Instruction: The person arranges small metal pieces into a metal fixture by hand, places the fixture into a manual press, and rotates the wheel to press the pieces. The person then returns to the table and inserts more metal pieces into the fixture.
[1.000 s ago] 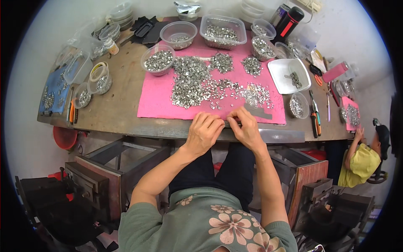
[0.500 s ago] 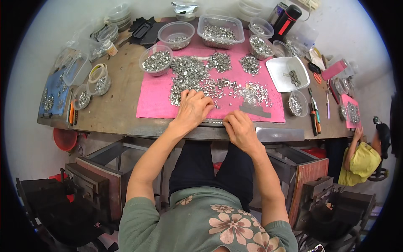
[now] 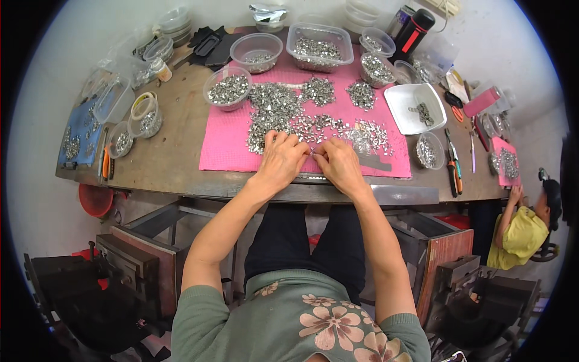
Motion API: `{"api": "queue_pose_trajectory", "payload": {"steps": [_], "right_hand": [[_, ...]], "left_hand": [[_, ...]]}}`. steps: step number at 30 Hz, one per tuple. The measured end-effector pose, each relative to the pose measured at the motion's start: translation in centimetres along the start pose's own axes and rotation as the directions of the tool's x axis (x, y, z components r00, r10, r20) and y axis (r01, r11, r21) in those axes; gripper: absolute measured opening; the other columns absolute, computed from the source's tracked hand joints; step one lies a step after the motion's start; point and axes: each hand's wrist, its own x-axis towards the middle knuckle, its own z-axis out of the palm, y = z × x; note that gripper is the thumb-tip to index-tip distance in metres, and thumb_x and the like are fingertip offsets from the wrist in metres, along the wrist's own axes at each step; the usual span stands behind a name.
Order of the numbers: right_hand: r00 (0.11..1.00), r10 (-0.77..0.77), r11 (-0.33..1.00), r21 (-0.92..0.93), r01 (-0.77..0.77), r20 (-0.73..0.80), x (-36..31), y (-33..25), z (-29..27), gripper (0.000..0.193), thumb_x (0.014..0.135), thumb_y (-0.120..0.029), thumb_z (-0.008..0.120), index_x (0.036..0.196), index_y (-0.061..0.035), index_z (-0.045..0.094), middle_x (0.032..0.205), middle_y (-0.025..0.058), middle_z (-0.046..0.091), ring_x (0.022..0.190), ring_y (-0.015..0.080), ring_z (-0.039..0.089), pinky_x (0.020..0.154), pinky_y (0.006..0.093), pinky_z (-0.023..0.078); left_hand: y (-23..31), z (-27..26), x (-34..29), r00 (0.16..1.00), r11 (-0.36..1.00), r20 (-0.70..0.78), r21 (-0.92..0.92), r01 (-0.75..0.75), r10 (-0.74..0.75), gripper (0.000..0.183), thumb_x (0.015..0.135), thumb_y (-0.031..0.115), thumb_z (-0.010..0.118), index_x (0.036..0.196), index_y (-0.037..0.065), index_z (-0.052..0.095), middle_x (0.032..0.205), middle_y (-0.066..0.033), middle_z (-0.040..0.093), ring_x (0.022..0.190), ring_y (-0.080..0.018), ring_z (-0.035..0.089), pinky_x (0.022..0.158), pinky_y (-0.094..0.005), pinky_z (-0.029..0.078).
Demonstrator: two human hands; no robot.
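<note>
My left hand [image 3: 280, 158] and my right hand [image 3: 339, 161] meet tip to tip over the front of the pink mat [image 3: 226, 148]. Both are closed in a pinch, and a small silvery metal piece [image 3: 312, 152] glints between the fingertips; its exact shape is too small to tell. Just beyond my left fingers lies a large heap of small metal pieces [image 3: 274, 108]. Past my right hand are more scattered bits and a clear plastic bag [image 3: 360, 141], with a grey strip [image 3: 377, 163] nearby. A narrow row of shiny pieces [image 3: 312, 177] runs along the table edge below my hands.
Clear tubs of metal parts [image 3: 228, 89] line the back. A white tray [image 3: 395, 99], pliers [image 3: 452, 172] and a black flask [image 3: 413, 33] stand right. A flat metal plate [image 3: 404, 195] lies at the front edge. A person in a yellow shirt [image 3: 518, 238] works at far right.
My right hand has moved up and left from the table edge to meet my left hand. The left hand stays near the same spot, its fingertips now against the right ones.
</note>
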Motion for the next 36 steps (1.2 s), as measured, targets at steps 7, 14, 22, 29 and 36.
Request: {"api": "queue_pose_trajectory", "payload": {"steps": [7,14,22,29,36], "right_hand": [[0.983,0.171,0.928,0.323,-0.185,0.072,-1.9,-0.5,-3.7,0.011,0.085,-0.006,0.073,0.088,0.0021,0.065,0.081,0.0157,0.065,0.075,0.0312,0.067,0.068,0.0399,0.053],[0.993,0.074,0.926,0.375,-0.035,-0.089,-5.5,-1.0,-3.7,0.01,0.085,0.001,0.071,0.093,0.0007,0.065,0.089,0.0124,0.067,0.084,0.0293,0.066,0.076,0.0382,0.051],[0.975,-0.094,0.982,0.142,0.125,-0.202,-6.2,-0.5,-2.3,0.017,0.081,0.003,0.073,0.095,-0.0025,0.065,0.093,0.0099,0.066,0.086,0.0311,0.062,0.077,0.0412,0.047],[0.97,-0.189,0.981,0.016,0.194,-0.154,-6.5,-1.1,-3.0,0.021,0.08,0.004,0.073,0.099,-0.0019,0.067,0.097,0.0111,0.068,0.09,0.0313,0.064,0.08,0.0389,0.048],[0.981,0.167,0.936,0.327,-0.128,-0.094,-7.9,-0.2,-5.1,0.041,0.081,-0.003,0.077,0.12,-0.0004,0.065,0.111,0.0156,0.066,0.101,0.0317,0.064,0.09,0.0398,0.051]], "left_hand": [[0.5,-0.3,-0.1,1.0,0.994,0.003,-0.111,-0.017,0.018,0.008,0.088,0.009,0.071,0.093,0.007,0.066,0.086,-0.007,0.062,0.088,-0.0262,0.058,0.091,-0.0415,0.039],[4.9,0.2,-1.7,0.995,0.841,-0.014,-0.536,0.076,-0.099,0.009,0.089,0.003,0.067,0.094,0.002,0.06,0.084,-0.0125,0.06,0.084,-0.0327,0.058,0.076,-0.0434,0.046],[5.4,1.6,-2.1,0.994,0.945,-0.101,-0.327,-0.004,-0.03,0.011,0.087,0.003,0.069,0.094,0.003,0.061,0.091,-0.0109,0.061,0.086,-0.0316,0.058,0.077,-0.0418,0.048],[6.2,1.0,-2.6,0.998,0.971,-0.058,-0.24,-0.004,-0.01,0.015,0.083,0.002,0.073,0.096,0.002,0.064,0.094,-0.012,0.064,0.09,-0.0321,0.062,0.083,-0.0417,0.051],[4.6,0.0,-3.9,0.984,0.988,-0.084,0.002,-0.157,0.156,0.035,0.082,0.023,0.08,0.114,0.013,0.072,0.117,-0.0077,0.065,0.113,-0.0305,0.056,0.106,-0.0549,0.039]]}}
